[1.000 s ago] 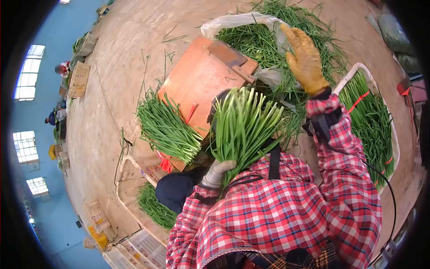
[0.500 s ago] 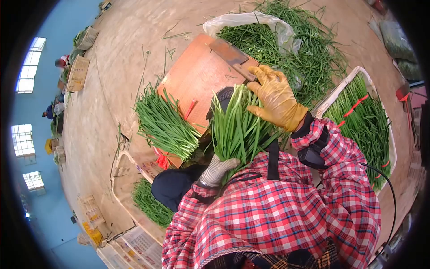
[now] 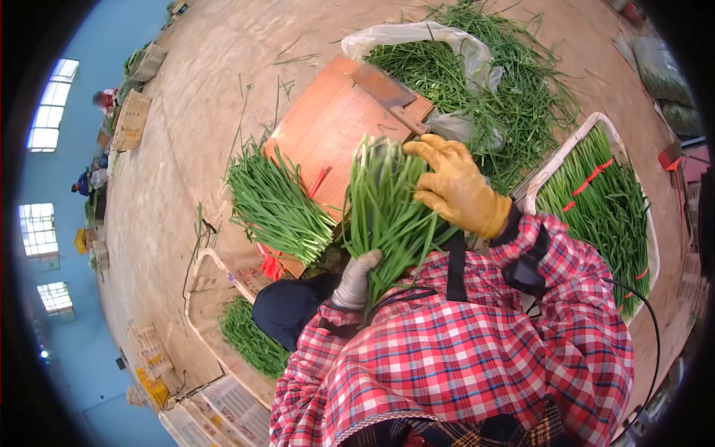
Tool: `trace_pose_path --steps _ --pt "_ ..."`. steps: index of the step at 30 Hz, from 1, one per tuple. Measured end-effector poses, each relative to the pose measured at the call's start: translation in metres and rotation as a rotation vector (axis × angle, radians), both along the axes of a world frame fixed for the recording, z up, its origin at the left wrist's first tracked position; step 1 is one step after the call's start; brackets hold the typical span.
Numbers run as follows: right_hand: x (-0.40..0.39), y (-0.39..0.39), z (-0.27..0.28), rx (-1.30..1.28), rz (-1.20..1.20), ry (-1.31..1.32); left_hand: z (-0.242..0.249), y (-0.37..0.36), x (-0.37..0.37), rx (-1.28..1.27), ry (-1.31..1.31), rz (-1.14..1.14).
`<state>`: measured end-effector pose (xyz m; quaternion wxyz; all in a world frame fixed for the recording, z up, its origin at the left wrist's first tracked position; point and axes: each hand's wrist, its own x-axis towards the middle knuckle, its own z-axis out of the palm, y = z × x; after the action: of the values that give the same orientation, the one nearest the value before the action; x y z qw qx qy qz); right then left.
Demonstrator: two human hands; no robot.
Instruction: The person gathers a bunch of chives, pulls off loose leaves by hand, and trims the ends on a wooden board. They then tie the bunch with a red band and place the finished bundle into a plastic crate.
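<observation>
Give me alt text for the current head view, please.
A person's grey-gloved left grip holds a bunch of chive-like greens, the yellow-gloved right grip at its side. Beyond, another bunch overlaps an orange board bearing a cleaver, near a plastic bag of loose greens.

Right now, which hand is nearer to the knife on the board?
Right: the yellow-gloved right hand is close by the handle end of the knife; the grey-gloved left hand is farther off, gripping a bunch of greens.
</observation>
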<state>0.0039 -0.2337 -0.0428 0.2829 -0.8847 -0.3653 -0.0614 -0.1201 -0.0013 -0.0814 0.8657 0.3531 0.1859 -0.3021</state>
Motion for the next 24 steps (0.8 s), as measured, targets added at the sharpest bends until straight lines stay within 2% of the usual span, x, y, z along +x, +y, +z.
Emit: trace_pose_path --steps 3,5,6,8,9,10,11,17,21,24 --pt "-0.011 -0.011 -0.012 -0.006 -0.088 -0.108 -0.011 0.007 -0.004 -0.07 0.111 0.102" --pt "-0.007 -0.025 -0.038 -0.001 -0.108 -0.1 -0.009 0.005 -0.003 -0.038 0.049 0.042" --pt "-0.005 -0.026 -0.037 0.051 -0.137 -0.207 -0.008 0.002 -0.003 -0.035 0.048 0.023" --pt "-0.001 -0.032 -0.032 -0.13 -0.119 -0.208 0.001 -0.005 -0.005 -0.006 0.036 -0.012" --pt "0.003 -0.035 -0.03 -0.22 -0.109 -0.211 -0.001 -0.006 -0.004 0.116 -0.069 -0.05" --pt "0.009 -0.033 -0.033 -0.142 -0.129 -0.325 -0.005 -0.006 -0.004 0.24 -0.176 -0.088" --pt "0.012 -0.033 -0.033 -0.148 -0.125 -0.318 -0.008 -0.005 -0.004 0.364 -0.282 -0.124" --pt "0.034 -0.043 -0.028 -0.203 -0.161 -0.243 -0.008 -0.012 -0.003 0.338 -0.213 -0.081" --pt "0.038 -0.047 -0.021 0.083 -0.181 -0.013 -0.007 -0.014 -0.004 0.323 -0.216 -0.061" --pt "0.038 -0.045 -0.013 0.251 -0.16 0.014 -0.009 -0.015 -0.003 0.319 -0.215 -0.046"
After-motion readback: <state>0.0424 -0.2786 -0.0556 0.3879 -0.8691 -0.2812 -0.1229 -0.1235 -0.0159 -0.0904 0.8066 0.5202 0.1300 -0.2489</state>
